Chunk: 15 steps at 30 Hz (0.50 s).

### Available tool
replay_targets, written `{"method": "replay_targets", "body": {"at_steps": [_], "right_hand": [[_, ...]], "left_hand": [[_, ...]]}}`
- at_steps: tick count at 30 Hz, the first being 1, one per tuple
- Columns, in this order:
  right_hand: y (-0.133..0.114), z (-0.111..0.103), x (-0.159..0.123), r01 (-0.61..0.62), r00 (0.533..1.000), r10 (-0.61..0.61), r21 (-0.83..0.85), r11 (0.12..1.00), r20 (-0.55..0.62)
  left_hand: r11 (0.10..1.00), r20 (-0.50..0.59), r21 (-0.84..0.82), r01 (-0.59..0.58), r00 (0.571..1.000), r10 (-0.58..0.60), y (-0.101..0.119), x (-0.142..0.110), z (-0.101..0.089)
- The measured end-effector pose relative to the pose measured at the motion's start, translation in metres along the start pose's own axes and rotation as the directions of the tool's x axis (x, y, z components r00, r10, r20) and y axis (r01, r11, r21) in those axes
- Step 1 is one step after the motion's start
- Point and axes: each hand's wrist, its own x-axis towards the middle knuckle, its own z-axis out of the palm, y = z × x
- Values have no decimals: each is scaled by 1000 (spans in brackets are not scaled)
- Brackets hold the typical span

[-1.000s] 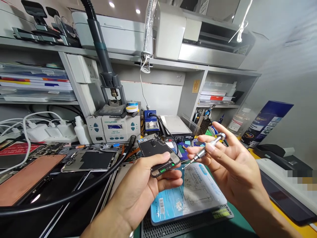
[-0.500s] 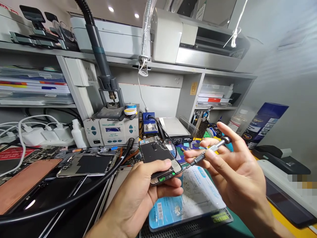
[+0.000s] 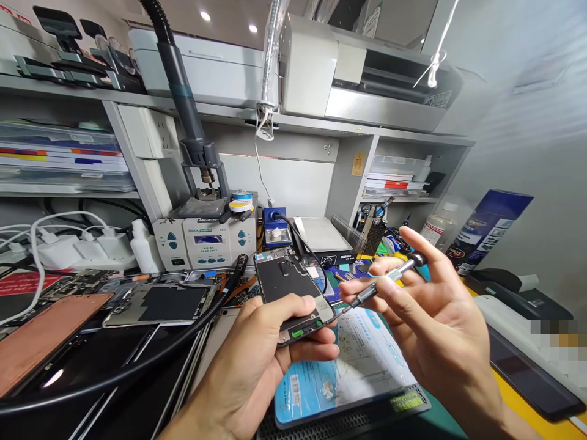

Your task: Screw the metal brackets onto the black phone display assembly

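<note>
My left hand (image 3: 275, 348) grips a phone screen assembly (image 3: 296, 284) by its lower end, thumb on top and fingers beneath. The assembly's dark back faces up, with a metal plate and green marks near the lower edge. A small precision screwdriver (image 3: 385, 280) is pinched between thumb and fingers of my right hand (image 3: 440, 318), its black cap by my index finger. The driver's tip meets the lower right edge of the assembly; whether it sits in a screw is too small to tell. Below both hands lies a blue-and-white packet (image 3: 348, 373).
A hot-air station (image 3: 208, 241) stands at the back, and its black hose (image 3: 178, 342) crosses the left side. Phone screens and a copper-coloured panel (image 3: 50, 339) lie at left. A spray can (image 3: 490, 229), a bottle (image 3: 438, 226) and a phone (image 3: 534, 379) are at right.
Both hands keep their holds on the phone screen assembly and screwdriver. The assembly has tilted very slightly, and the driver's tip stays at its lower right edge.
</note>
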Motion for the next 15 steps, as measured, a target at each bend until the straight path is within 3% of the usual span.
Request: {"method": "replay_targets", "body": {"at_steps": [6,15], "right_hand": [[8,-9,3,96,993,-94,-17,995,77],[9,-9,1,142,984,-142,2,990,111]], "left_hand": [[1000,-48,-18,3,999,-4,-2,1,-1],[999,-10,-34,5,1000,-5,-3,2,1]]}}
